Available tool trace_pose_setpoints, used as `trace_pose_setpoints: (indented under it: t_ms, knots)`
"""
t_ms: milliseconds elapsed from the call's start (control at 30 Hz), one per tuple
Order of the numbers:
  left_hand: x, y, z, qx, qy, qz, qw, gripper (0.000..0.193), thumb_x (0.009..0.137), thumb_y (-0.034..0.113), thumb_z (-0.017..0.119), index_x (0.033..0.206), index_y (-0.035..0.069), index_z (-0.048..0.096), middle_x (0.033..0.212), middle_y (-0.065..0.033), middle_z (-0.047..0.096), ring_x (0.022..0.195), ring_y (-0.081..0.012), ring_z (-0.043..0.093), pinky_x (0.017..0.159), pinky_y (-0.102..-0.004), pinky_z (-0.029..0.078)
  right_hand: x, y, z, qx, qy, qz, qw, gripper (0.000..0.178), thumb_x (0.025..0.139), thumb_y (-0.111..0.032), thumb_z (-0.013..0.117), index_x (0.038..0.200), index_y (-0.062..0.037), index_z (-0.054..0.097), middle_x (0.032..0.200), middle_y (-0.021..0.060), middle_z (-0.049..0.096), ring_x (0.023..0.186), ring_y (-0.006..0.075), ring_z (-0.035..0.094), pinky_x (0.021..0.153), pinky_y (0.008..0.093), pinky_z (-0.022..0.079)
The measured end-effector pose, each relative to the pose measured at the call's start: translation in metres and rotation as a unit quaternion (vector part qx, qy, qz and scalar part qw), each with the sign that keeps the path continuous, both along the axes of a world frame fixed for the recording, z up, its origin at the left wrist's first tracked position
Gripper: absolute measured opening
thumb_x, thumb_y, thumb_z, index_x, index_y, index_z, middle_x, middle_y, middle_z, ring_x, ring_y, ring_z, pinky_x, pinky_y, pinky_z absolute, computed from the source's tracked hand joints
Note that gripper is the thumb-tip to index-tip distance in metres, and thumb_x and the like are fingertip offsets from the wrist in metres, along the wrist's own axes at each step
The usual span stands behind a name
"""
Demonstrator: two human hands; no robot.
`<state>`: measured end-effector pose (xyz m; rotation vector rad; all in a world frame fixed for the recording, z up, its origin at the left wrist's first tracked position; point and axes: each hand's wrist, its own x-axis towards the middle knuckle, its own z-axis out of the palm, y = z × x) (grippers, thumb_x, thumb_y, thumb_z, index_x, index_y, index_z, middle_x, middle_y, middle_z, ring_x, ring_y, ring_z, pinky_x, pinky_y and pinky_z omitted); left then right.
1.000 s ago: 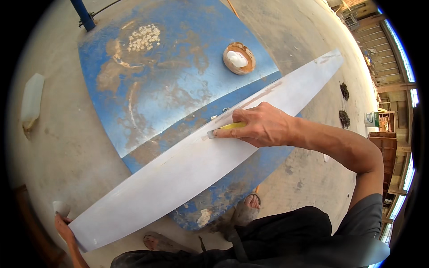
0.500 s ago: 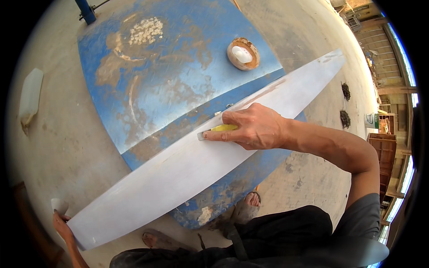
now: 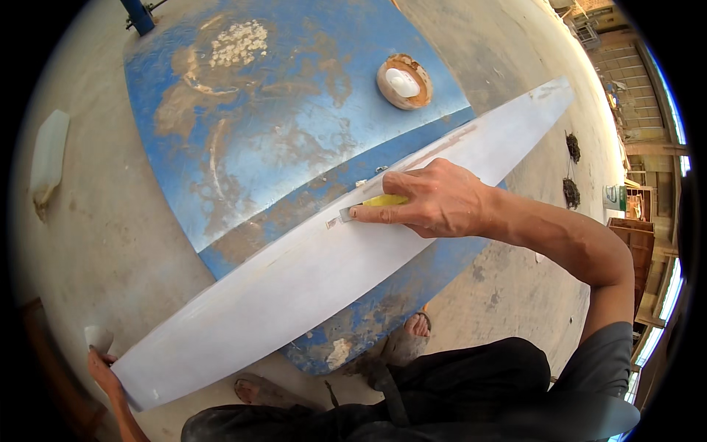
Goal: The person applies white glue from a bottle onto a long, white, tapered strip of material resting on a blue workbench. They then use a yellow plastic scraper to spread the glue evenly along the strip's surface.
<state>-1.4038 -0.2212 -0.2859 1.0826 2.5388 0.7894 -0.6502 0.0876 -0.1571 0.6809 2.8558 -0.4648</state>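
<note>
A long white tapered board slants from the lower left to the upper right, above a blue sheet. My right hand is closed around a putty knife with a yellow handle. Its short metal blade lies flat on the board near the far edge, my index finger stretched along it. Beside the blade shows a small greyish-brown patch. At the lower left, my left hand grips the board's near end; its fingers are partly hidden. A white curled piece shows just above those fingers; whether they hold it I cannot tell.
On the stained blue sheet stands a brown bowl with white paste inside. A pale plastic container lies on the floor at the left. A blue post rises at the top left; a bucket stands far right.
My right hand and the putty knife have slid right and slightly away along the board, uncovering the small greyish-brown patch. My left hand stays at the board's end.
</note>
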Motion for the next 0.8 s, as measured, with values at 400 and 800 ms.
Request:
trace_pose_setpoints:
  t_ms: [400, 800]
  knots:
    - [0.021, 0.012, 0.005, -0.030, 0.035, -0.003, 0.999, 0.054, 0.112, 0.037, 0.041, 0.074, 0.004, 0.060, 0.063, -0.0040, 0.060, 0.057, -0.0136, 0.049, 0.059, -0.0326, 0.039, -0.012, -0.007, -0.009, 0.036, 0.024, 0.018, 0.999, 0.062, 0.087, -0.004, 0.067, 0.144, -0.0276, 0.060, 0.099, 0.0092, 0.066, 0.074, 0.0195, 0.069, 0.054, 0.0314, 0.058]
    - [0.006, -0.016, -0.001, -0.028, 0.036, 0.000, 0.999, 0.054, 0.112, 0.037, 0.040, 0.075, 0.004, 0.061, 0.063, -0.0044, 0.060, 0.058, -0.0144, 0.052, 0.060, -0.0328, 0.040, -0.027, -0.011, -0.018, 0.057, 0.058, 0.023, 0.996, 0.075, 0.079, -0.003, 0.072, 0.147, -0.0322, 0.058, 0.094, 0.0044, 0.062, 0.068, 0.0166, 0.064, 0.047, 0.0301, 0.052]
